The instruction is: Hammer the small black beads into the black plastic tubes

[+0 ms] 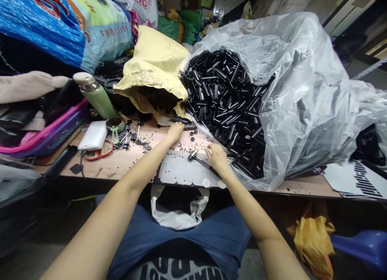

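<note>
My left hand (175,134) reaches to the mouth of the yellow sack, beside black ribbed pieces (190,127) on the bench. Its fingers are closed together at the tips, and what they hold, if anything, is hidden. My right hand (216,158) is over the bench at the edge of the clear plastic bag, its fingers slightly apart with nothing visible in them. Below it lies a small hammer (193,154), its dark handle running under the palm. Many tiny dark bits (198,145) and a few black discs (192,139) are scattered between my hands.
A large clear bag (298,94) spills black tubes (223,98) on the right. The yellow sack (157,54) gapes behind my left hand. Leftward are a green flask (99,98), red-handled scissors (98,154), a white box (93,135), metal-stemmed black parts (127,135) and a pink-rimmed basket (45,131).
</note>
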{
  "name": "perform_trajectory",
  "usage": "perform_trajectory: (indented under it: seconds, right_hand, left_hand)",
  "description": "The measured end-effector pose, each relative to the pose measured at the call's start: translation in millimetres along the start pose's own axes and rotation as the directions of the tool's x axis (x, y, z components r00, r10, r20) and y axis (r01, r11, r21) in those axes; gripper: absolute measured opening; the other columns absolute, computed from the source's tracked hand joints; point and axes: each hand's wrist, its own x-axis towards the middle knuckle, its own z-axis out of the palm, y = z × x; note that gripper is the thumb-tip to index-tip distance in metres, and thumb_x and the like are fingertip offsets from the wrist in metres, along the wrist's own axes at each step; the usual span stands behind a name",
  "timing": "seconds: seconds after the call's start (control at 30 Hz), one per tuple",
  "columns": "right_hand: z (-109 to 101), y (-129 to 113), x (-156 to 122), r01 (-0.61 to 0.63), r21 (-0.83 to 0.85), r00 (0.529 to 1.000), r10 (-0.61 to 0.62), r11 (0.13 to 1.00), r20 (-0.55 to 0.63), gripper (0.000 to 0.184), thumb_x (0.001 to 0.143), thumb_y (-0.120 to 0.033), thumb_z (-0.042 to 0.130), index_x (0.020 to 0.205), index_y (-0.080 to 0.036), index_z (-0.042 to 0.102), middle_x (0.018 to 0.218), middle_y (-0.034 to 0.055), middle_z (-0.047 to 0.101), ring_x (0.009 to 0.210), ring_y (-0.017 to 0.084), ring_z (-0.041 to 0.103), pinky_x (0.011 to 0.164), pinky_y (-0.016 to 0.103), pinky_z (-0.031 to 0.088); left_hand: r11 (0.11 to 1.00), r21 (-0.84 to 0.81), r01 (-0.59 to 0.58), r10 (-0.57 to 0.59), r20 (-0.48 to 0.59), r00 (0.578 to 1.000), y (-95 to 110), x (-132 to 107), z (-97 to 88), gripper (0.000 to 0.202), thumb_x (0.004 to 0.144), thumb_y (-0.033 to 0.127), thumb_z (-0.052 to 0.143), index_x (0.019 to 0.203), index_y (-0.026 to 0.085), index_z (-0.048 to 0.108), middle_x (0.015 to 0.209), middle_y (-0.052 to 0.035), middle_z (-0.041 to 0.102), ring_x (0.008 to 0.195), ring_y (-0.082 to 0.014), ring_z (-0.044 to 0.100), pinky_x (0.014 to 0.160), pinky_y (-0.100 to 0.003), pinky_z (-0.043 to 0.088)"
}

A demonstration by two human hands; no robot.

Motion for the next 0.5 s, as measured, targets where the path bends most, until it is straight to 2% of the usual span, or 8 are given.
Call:
perform_trajectory:
  seconds: [0.07,0.17,0.23,0.3,0.4,0.43,0.5]
  right_hand:
    - [-5,-3,40,0.018,0.028,1.000,-0.018,0.999,-0.016,0.026,0.097,-0.031,0.039,0.105,-0.016,0.058,0.106,0.0098,0.063,0.101,0.020,0.053,0.086,0.030,0.041]
    - [-12,-12,99,-0.030,-0.014,0.999,0.031,0.999,0.018,0.028,0.098,-0.028,0.036,0.109,-0.014,0.058,0.113,0.0109,0.062,0.106,0.017,0.052,0.086,0.026,0.040]
    - [-14,-21,130,-0.090,-0.046,0.996,0.091,0.995,0.024,0.033,0.099,-0.026,0.032,0.111,-0.007,0.056,0.115,0.0147,0.062,0.107,0.017,0.053,0.084,0.025,0.039]
    - [-15,-30,152,-0.141,-0.056,0.990,0.142,0.988,0.022,0.038,0.100,-0.023,0.027,0.108,0.001,0.056,0.110,0.0202,0.063,0.105,0.018,0.056,0.081,0.026,0.038]
    - [-16,-42,173,-0.200,-0.071,0.978,0.204,0.977,0.053,0.034,0.096,-0.016,0.034,0.096,0.006,0.060,0.099,0.0246,0.066,0.098,0.018,0.061,0.077,0.027,0.038]
    - [-17,-45,178,-0.217,-0.078,0.973,0.222,0.973,0.065,0.029,0.093,-0.014,0.040,0.092,0.005,0.062,0.096,0.0251,0.067,0.096,0.019,0.063,0.076,0.027,0.039]
    - [-20,-50,185,-0.246,-0.095,0.964,0.254,0.965,0.077,0.022,0.088,-0.012,0.048,0.090,0.003,0.065,0.094,0.0261,0.068,0.094,0.023,0.065,0.075,0.027,0.040]
  left_hand:
    - [0.999,-0.045,-0.016,0.014,-0.044,0.999,5,-16,-7.1,0.030,0.090,0.008,0.036,0.109,0.009,0.059,0.105,-0.0150,0.059,0.097,-0.0225,0.052,0.089,-0.036,0.042]
    - [0.976,-0.212,-0.047,0.021,-0.125,0.992,14,-56,-34.2,0.025,0.089,0.015,0.045,0.109,0.009,0.059,0.102,-0.0129,0.059,0.092,-0.0215,0.054,0.084,-0.035,0.046]
    - [0.951,-0.310,-0.020,-0.008,-0.089,0.996,21,-89,-54.3,0.019,0.088,0.021,0.050,0.099,0.011,0.062,0.095,-0.0113,0.060,0.083,-0.0204,0.056,0.075,-0.034,0.049]
    - [0.949,-0.315,-0.001,-0.016,-0.052,0.999,30,-118,-67.0,0.013,0.085,0.022,0.055,0.085,0.013,0.064,0.084,-0.0096,0.061,0.071,-0.0189,0.056,0.065,-0.032,0.050]
    - [0.956,-0.291,-0.029,0.020,-0.036,0.999,43,-146,-62.9,0.008,0.080,0.021,0.062,0.077,0.014,0.066,0.078,-0.0096,0.062,0.073,-0.0215,0.059,0.071,-0.033,0.051]
    - [0.952,-0.304,-0.033,0.013,-0.067,0.998,47,-149,-55.8,0.010,0.082,0.023,0.062,0.081,0.014,0.067,0.082,-0.0097,0.064,0.078,-0.0218,0.061,0.075,-0.033,0.051]
    - [0.904,-0.420,-0.073,-0.015,-0.203,0.979,50,-149,-36.5,0.020,0.087,0.032,0.060,0.095,0.016,0.067,0.094,-0.0095,0.066,0.089,-0.0224,0.062,0.084,-0.034,0.050]
